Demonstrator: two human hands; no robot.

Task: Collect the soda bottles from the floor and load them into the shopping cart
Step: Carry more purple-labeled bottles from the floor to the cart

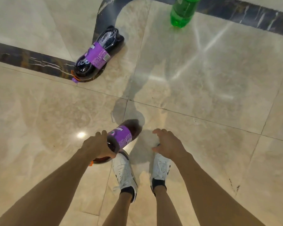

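My left hand [97, 146] grips the neck end of a dark soda bottle with a purple label [122, 136], held low just above the floor in front of my feet. To its right my right hand [167, 144] hovers with fingers loosely spread and holds nothing. A second dark bottle with a purple label [96, 56] lies on its side farther ahead on the left, its purple cap toward me. At the top edge a green bottle [183, 12] lies partly cut off. No shopping cart is in view.
The floor is glossy beige marble [219, 79] with a dark veined border strip [31, 61] curving behind the lying bottle. My white sneakers [123, 172] stand just below the held bottle.
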